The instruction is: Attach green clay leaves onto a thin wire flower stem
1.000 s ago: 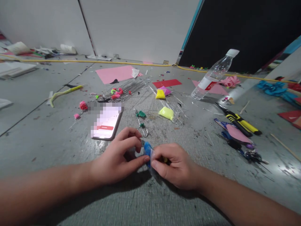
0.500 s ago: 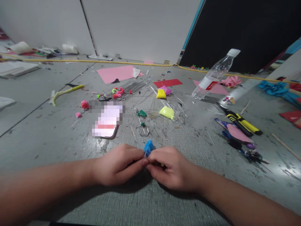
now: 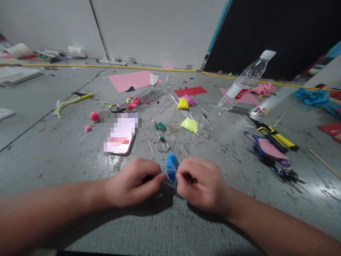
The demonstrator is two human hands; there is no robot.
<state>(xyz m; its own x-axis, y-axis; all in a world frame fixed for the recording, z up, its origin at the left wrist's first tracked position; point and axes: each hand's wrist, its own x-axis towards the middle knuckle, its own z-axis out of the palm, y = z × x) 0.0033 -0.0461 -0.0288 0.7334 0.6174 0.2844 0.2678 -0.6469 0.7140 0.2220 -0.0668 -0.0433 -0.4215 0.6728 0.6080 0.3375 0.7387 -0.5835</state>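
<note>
Between my hands is a small clear packet with soft blue stuff inside, likely modelling clay. My left hand pinches its left edge between thumb and finger. My right hand is closed on its right edge. Just beyond the packet lies a looped wire piece with green clay bits on it. A pale yellow packet rests farther off to the right, with a bright yellow packet and a purple one behind it.
A phone lies beyond my left hand. To the right are yellow-and-black pliers and a tilted-looking water bottle. Thin wires, pink paper, red paper and a yellow fuzzy stem are scattered about.
My hands have moved apart, the right one shifting rightward. More of the blue packet now shows between them, stretched between the fingertips.
</note>
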